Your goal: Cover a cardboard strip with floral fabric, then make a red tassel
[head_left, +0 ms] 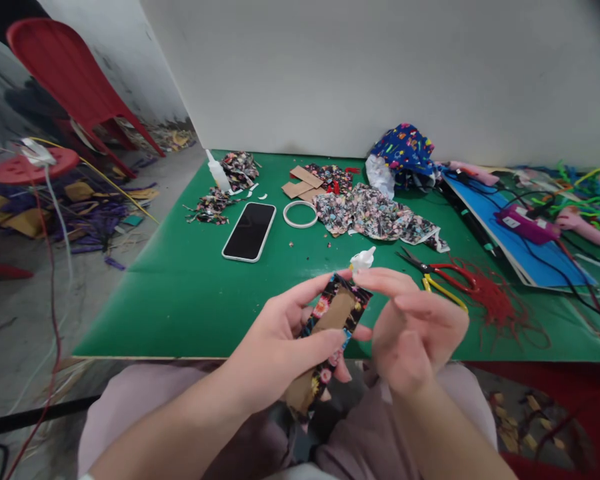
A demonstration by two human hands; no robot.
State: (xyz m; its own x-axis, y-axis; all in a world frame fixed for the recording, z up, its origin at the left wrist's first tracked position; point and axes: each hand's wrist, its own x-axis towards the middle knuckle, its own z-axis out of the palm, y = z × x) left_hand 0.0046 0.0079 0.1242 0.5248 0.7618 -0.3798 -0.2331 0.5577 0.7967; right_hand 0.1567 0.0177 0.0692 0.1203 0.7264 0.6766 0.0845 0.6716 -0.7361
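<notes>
My left hand (290, 360) is closed around a cardboard strip (339, 310) edged with black floral fabric, its thumb pressed on the brown face. The fabric is folded over the strip's borders, and the lower end tilts down towards my lap. My right hand (415, 327) is open, fingers stretched out, with the index fingertip at the strip's top corner; whether it touches cannot be made out. Just beyond those fingers lies a small white nozzled bottle (363, 259), partly hidden. Red and yellow-handled scissors (437, 270) rest to the right of it.
On the green table (180, 300) are a phone (250, 232), a white ring (301, 214), a glue bottle (219, 175), brown card pieces (303, 183), floral fabric (375, 212) and red threads (505, 307). A blue folder (520, 233) with cables and a purple device (527, 225) sits at right.
</notes>
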